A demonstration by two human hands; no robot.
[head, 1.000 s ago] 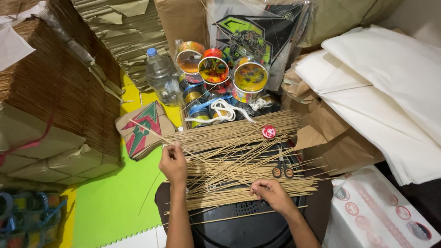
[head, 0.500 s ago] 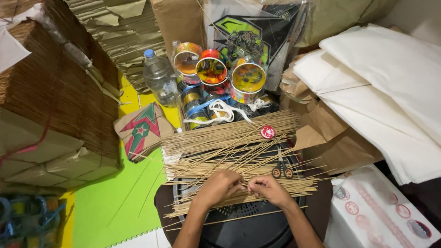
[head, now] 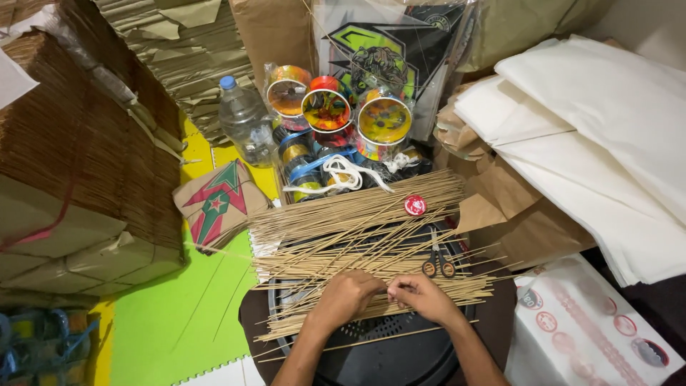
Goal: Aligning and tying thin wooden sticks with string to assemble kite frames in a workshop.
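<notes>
On the sticks (head: 357, 243), left hand (head: 344, 297) has joined right hand (head: 423, 294)

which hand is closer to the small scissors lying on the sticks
Right. The right hand lies just below-left of the scissors; the left hand sits farther left, beyond the right hand, on the sticks.

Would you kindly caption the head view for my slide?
Both hands meet over a pile of thin bamboo sticks, small scissors alongside.

Water bottle (head: 244, 121), scissors (head: 436, 263), white paper sheets (head: 593, 121)
</notes>
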